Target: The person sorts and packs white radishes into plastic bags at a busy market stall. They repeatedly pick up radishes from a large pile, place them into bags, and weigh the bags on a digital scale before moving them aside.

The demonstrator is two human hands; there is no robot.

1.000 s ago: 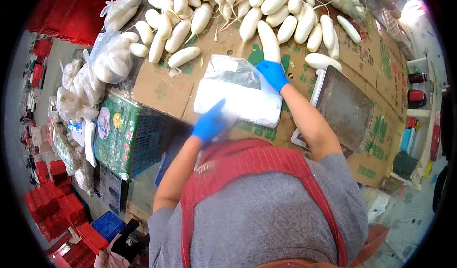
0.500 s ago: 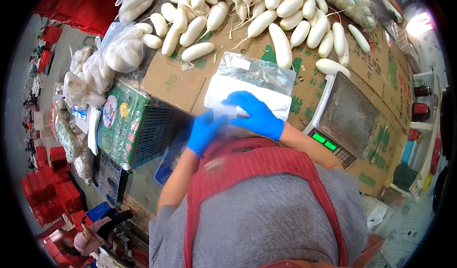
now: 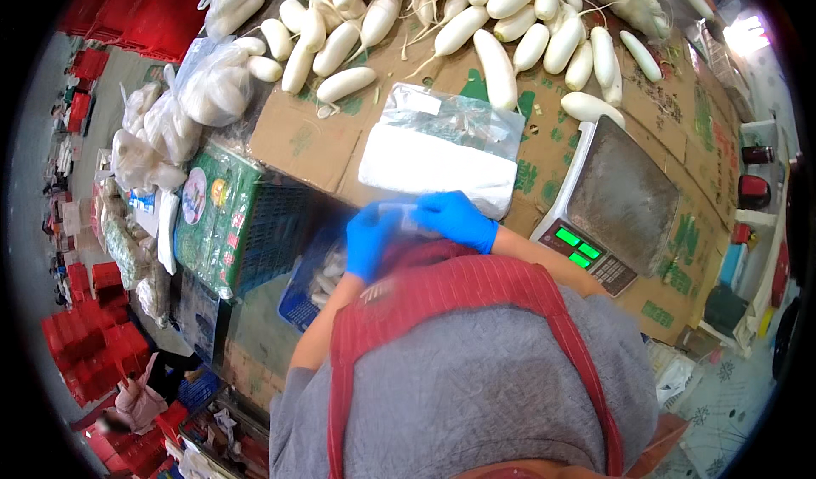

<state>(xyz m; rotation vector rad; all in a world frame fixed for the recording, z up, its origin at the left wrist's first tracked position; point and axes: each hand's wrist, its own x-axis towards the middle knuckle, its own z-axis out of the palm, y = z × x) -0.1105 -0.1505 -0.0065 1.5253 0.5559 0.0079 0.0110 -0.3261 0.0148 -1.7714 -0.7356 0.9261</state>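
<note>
Both my hands wear blue gloves and are close together in front of my apron, at the near edge of the cardboard-covered table. Between them is a thin translucent plastic bag point(image 3: 398, 211), partly smeared by motion. My left hand point(image 3: 368, 243) pinches its left side. My right hand point(image 3: 456, 221) has its fingers closed on the right side. Just beyond my hands lies a clear package of white plastic bags point(image 3: 438, 164). Many white radishes point(image 3: 344, 85) are heaped farther back. To the right of my hands stands a weighing scale point(image 3: 620, 198) with a lit green display.
Knotted bags of radishes point(image 3: 218, 88) sit at the left, behind a green-sided crate point(image 3: 217, 224). A blue basket point(image 3: 299, 305) with pale things inside stands below the table edge. Stacked red crates point(image 3: 89, 339) and another person point(image 3: 140, 407) are farther left.
My hands have come back from the package toward my body, with the translucent bag between them. My view has shifted slightly. The person at the lower left has moved.
</note>
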